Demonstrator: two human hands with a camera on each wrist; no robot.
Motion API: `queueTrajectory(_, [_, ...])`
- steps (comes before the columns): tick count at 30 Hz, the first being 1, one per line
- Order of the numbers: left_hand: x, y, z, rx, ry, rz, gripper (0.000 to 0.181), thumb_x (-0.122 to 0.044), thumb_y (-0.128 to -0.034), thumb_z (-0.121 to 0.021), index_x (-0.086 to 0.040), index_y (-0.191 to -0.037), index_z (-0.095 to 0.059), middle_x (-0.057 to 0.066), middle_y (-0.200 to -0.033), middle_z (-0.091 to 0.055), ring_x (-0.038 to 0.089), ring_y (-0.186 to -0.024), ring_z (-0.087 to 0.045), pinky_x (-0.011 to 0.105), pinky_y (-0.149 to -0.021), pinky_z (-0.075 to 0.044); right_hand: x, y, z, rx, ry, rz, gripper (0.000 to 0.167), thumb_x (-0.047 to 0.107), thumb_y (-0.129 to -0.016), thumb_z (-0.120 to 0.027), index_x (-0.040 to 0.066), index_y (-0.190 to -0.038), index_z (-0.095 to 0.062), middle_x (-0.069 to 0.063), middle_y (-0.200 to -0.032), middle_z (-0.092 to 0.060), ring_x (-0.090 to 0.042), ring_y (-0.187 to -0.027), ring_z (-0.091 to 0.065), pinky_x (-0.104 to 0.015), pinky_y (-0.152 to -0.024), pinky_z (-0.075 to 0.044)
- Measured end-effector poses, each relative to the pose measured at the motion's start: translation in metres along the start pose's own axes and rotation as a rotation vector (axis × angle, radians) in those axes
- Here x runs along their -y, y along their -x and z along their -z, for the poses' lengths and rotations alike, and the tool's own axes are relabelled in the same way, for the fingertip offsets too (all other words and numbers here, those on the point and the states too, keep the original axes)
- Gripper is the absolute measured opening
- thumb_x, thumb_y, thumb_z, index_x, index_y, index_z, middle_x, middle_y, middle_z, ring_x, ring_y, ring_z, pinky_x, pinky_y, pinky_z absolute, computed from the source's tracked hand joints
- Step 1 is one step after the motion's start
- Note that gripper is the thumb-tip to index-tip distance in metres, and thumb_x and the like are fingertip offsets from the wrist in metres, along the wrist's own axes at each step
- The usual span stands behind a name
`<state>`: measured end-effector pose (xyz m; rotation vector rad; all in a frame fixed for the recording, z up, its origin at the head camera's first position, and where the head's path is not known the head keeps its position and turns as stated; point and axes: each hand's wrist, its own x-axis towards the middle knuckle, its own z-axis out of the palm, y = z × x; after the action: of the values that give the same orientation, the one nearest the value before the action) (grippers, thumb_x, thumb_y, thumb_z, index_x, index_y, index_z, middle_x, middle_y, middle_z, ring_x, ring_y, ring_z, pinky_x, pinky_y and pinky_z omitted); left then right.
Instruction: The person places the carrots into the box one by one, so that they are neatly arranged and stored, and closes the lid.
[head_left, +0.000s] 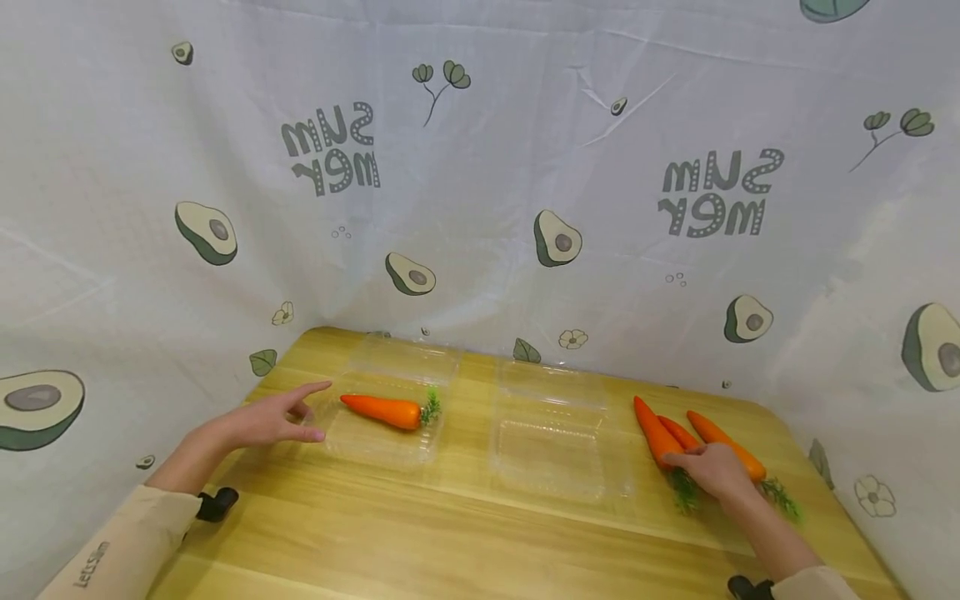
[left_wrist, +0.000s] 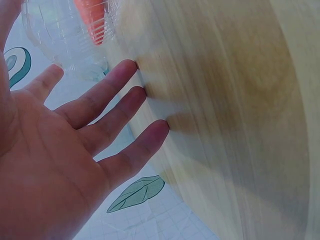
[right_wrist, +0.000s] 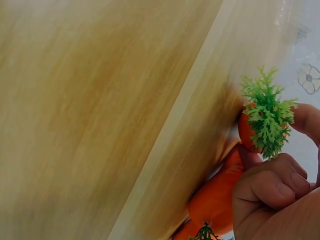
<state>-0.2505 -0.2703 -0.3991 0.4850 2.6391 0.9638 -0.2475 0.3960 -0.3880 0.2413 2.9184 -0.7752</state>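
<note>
An orange carrot [head_left: 386,411] with a green leafy top lies in the left clear plastic box [head_left: 375,450]. My left hand [head_left: 273,419] is beside that box's left edge, thumb and index finger apart; the left wrist view shows its fingers spread, holding nothing. At the right, my right hand [head_left: 720,471] pinches the leafy end of the leftmost carrot [head_left: 651,425]. In the right wrist view, that carrot's green top [right_wrist: 270,117] shows between the fingers. Partly behind the hand lies a second carrot [head_left: 678,433], and a third carrot [head_left: 723,442] lies to its right.
A second clear plastic box [head_left: 551,458] stands mid-table with its lid [head_left: 551,383] folded back. Both boxes sit on the wooden table [head_left: 420,533]. A white curtain [head_left: 480,167] printed with avocados hangs behind the table and at its sides.
</note>
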Motion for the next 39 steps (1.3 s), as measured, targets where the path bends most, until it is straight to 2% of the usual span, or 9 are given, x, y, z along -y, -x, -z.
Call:
queueTrajectory(3, [0.0,0.0,-0.001,0.001,-0.004,0.003,0.095,-0.043,-0.0901,-0.074,-0.008,-0.161,-0.021,0.026,-0.13,-0.06,0.041,-0.122,-0.056,0.047,-0.085,-0.053,0.002,0.003,0.0,-0.005,0.002,0.001,0.053,0.04,-0.088,-0.073,-0.012,-0.094,-0.071,-0.026,-0.096,-0.066,-0.035,-0.089,-0.06,-0.041,-0.077,-0.047])
queueTrajectory(9, [0.002,-0.001,-0.001,-0.006,-0.015,-0.009,0.095,-0.043,-0.0902,-0.074,-0.008,-0.16,-0.021,0.026,-0.129,-0.061,0.04,-0.121,-0.057,0.046,-0.084,-0.052,0.004,0.004,0.0,-0.001,-0.008,-0.004,0.048,0.038,-0.09,-0.071,-0.01,-0.091,-0.072,-0.013,-0.08,-0.063,-0.028,-0.081,-0.055,-0.033,-0.069,-0.04])
queueTrajectory(13, [0.0,-0.001,-0.001,-0.005,-0.014,-0.009,0.095,-0.043,-0.0903,-0.074,-0.008,-0.16,-0.021,0.023,-0.128,-0.062,0.038,-0.12,-0.058,0.043,-0.083,-0.051,0.004,0.004,0.001,0.008,-0.031,-0.019,0.045,0.039,-0.091,-0.07,-0.005,-0.083,-0.07,-0.004,-0.069,-0.049,-0.025,-0.075,-0.048,-0.033,-0.067,-0.035])
queueTrajectory(16, [-0.001,-0.003,0.0,-0.005,-0.009,-0.005,0.094,-0.042,-0.0907,-0.074,-0.008,-0.161,-0.02,0.023,-0.128,-0.061,0.038,-0.12,-0.057,0.042,-0.083,-0.051,0.004,0.003,0.004,0.008,-0.051,-0.017,0.045,0.039,-0.092,-0.07,-0.005,-0.083,-0.069,-0.007,-0.069,-0.051,-0.026,-0.077,-0.048,-0.033,-0.068,-0.036])
queueTrajectory(19, [-0.002,-0.004,0.0,-0.004,-0.011,-0.004,0.094,-0.043,-0.0909,-0.074,-0.009,-0.161,-0.02,0.023,-0.128,-0.061,0.039,-0.12,-0.057,0.042,-0.084,-0.051,0.003,0.001,0.007,0.019,-0.05,-0.001,0.053,0.042,-0.092,-0.069,-0.01,-0.1,-0.072,-0.03,-0.096,-0.064,-0.035,-0.088,-0.054,-0.037,-0.074,-0.042])
queueTrajectory(23, [-0.003,-0.005,0.001,-0.001,-0.015,0.0,0.095,-0.045,-0.0903,-0.074,-0.008,-0.161,-0.02,0.024,-0.129,-0.061,0.039,-0.121,-0.056,0.043,-0.084,-0.051,0.004,0.0,0.012,0.051,-0.036,-0.009,0.071,0.045,-0.094,-0.066,-0.019,-0.124,-0.06,-0.044,-0.138,-0.044,-0.047,-0.109,-0.053,-0.051,-0.089,-0.048])
queueTrajectory(28, [-0.003,-0.004,0.001,-0.003,-0.012,0.005,0.096,-0.045,-0.0898,-0.074,-0.008,-0.161,-0.021,0.024,-0.129,-0.06,0.04,-0.121,-0.056,0.045,-0.085,-0.051,0.011,0.002,0.016,0.064,-0.057,-0.051,0.08,0.049,-0.093,-0.064,-0.02,-0.131,-0.053,-0.044,-0.143,-0.037,-0.049,-0.115,-0.049,-0.057,-0.097,-0.044])
queueTrajectory(35, [0.0,-0.002,0.0,0.008,-0.007,0.011,0.095,-0.044,-0.0906,-0.074,-0.009,-0.161,-0.02,0.025,-0.131,-0.06,0.041,-0.123,-0.055,0.049,-0.088,-0.052,0.021,0.005,0.021,0.053,-0.063,-0.039,0.077,0.05,-0.093,-0.064,-0.018,-0.129,-0.056,-0.042,-0.136,-0.045,-0.042,-0.106,-0.05,-0.046,-0.085,-0.047])
queueTrajectory(39, [0.002,-0.001,0.0,0.006,-0.006,0.008,0.095,-0.044,-0.0905,-0.074,-0.009,-0.161,-0.02,0.024,-0.129,-0.061,0.041,-0.122,-0.056,0.047,-0.086,-0.052,0.027,0.004,0.025,0.043,-0.094,-0.033,0.08,0.05,-0.093,-0.065,-0.019,-0.132,-0.053,-0.041,-0.137,-0.044,-0.042,-0.106,-0.051,-0.047,-0.087,-0.048])
